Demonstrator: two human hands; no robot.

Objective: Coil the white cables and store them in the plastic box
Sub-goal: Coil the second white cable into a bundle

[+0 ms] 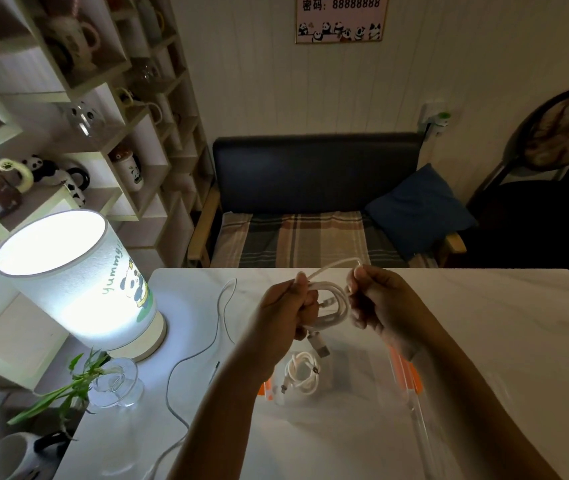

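A white cable [336, 304] is gathered in loops between my hands, above the table. My left hand [285, 310] is closed around the bundle of loops, and a USB plug [321, 348] hangs just below it. My right hand [380, 303] pinches the cable's free strand, which arches over from the left hand. Below the hands stands the clear plastic box [362, 375] with orange latches, and a second coiled white cable [302, 374] lies in its left part. The box's lid [411, 386] stands raised on the right.
A lit lamp [78, 282] stands at the table's left, its thin cord [189, 358] trailing over the white tabletop [501, 323]. A glass vase with a green plant [113, 382] sits near it. A dark sofa [317, 202] lies beyond the table's far edge, with shelves of mugs on the left.
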